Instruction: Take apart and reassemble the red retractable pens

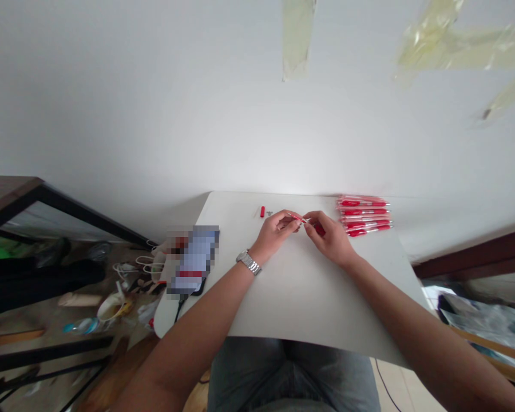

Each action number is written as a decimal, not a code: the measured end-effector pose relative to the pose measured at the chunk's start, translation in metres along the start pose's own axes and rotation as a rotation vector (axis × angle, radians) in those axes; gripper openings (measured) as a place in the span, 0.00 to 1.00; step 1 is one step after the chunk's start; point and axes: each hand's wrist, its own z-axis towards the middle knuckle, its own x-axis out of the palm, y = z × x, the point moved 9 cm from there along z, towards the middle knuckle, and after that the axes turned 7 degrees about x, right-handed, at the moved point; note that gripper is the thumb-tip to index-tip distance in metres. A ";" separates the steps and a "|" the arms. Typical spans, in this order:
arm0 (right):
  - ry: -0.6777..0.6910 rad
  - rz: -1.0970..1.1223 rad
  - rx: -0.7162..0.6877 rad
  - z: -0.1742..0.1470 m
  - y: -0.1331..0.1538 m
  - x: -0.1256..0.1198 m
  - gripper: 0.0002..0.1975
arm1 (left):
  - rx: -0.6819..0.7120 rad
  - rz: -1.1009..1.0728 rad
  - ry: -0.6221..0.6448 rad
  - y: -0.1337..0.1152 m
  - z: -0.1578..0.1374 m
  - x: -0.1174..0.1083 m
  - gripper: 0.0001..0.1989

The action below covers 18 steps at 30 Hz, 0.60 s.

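Note:
Above the far half of the white table point(292, 297), my left hand point(278, 227) and my right hand point(327, 236) meet at a slim red pen point(299, 218) with a silvery tip. Both hands are closed on it, the left at one end and the right at the other. The right palm partly hides some red beneath its fingers. A small red cylindrical piece point(262, 212) stands past my left hand, beside some tiny grey metal bits point(269, 213). To the right of my right hand lies a stack of red and clear pens point(364, 213), tips pointing right.
A phone point(195, 260), blurred out, lies at the table's left side with a black cable point(181, 307). A white wall point(240, 114) stands behind the table. On the floor at left are a water bottle point(82, 327), a cup point(110, 308) and white cords.

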 end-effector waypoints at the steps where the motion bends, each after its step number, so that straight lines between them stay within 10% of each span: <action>1: 0.000 0.001 -0.003 0.000 0.000 0.000 0.12 | -0.002 -0.005 -0.002 0.001 0.000 0.000 0.15; 18: -0.039 -0.009 0.023 0.000 -0.003 -0.001 0.10 | 0.014 0.003 -0.061 -0.001 0.002 -0.008 0.15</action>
